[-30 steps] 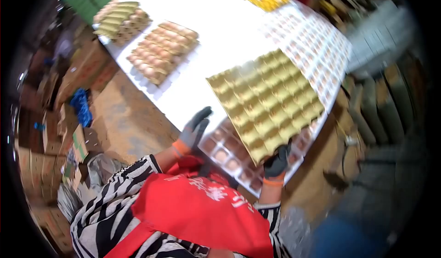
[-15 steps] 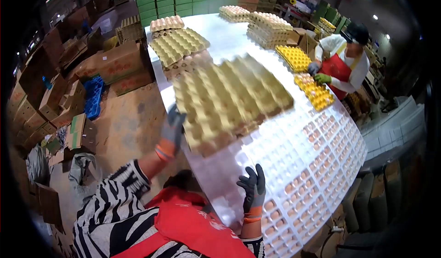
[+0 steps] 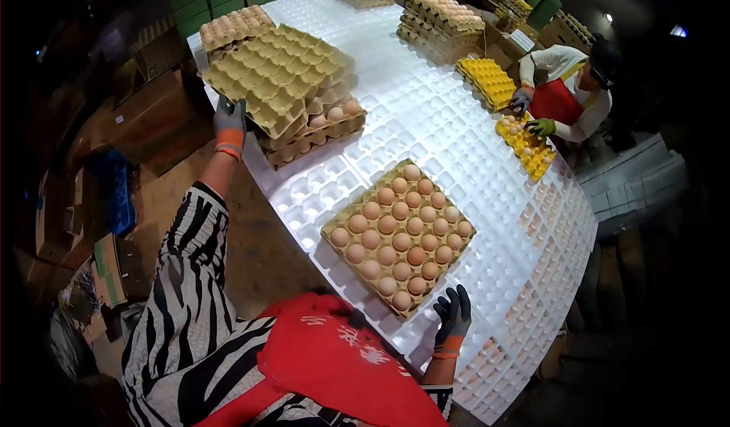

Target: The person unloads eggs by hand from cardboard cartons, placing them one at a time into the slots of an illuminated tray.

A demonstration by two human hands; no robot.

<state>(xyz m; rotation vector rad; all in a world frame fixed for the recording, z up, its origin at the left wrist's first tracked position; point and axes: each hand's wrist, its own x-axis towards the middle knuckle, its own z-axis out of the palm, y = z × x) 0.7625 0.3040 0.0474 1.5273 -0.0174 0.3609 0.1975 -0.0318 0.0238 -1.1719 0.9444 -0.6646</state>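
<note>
In a grey glove with an orange cuff, my left hand [image 3: 230, 126] grips the near edge of an empty pulp egg tray [image 3: 281, 73]. That tray is tilted over a stack of egg trays [image 3: 327, 134], where a few eggs show at the corner; the rest are covered. A pulp tray full of brown eggs [image 3: 399, 237] lies on the white dimpled table surface [image 3: 319, 191] in front of me. Beside its near right corner is my right hand [image 3: 454, 317], empty, with its fingers apart.
Across the table a co-worker [image 3: 566, 96] has gloved hands at a yellow tray [image 3: 528, 149] partly filled with eggs. More egg stacks [image 3: 437, 24] stand at the far side. Eggs sit in the surface's hollows at the right. Cardboard boxes [image 3: 163, 123] are on the floor at left.
The empty tray has moved back and left with my left hand, from the middle to over the stack. The full egg tray now shows in front. My right hand has shifted slightly right and down.
</note>
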